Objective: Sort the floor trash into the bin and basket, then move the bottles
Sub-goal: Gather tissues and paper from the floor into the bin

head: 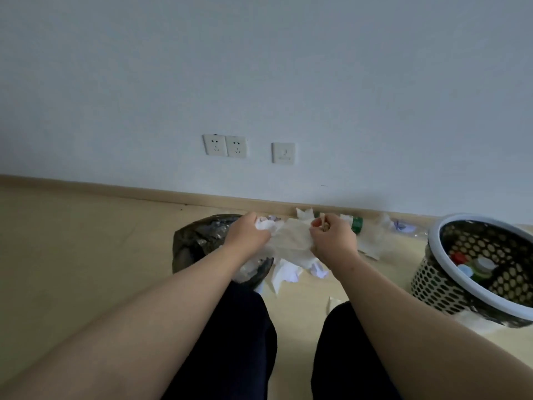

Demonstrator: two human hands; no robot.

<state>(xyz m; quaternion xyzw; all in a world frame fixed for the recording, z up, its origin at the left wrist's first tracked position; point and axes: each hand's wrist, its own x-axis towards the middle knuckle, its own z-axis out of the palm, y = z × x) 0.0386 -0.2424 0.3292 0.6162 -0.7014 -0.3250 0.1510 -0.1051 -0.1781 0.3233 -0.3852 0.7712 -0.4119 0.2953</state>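
Both reaching forward | left hand [245, 236] fingers gripping white tissue [264, 225] | right hand [333, 238] fingers pinching beige paper [291, 239]

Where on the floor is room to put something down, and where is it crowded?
Free: the floor left of the bin, along the baseboard. Crowded: between bin and basket, where tissues and a bottle lie, and left hand and right hand hold a beige tissue.
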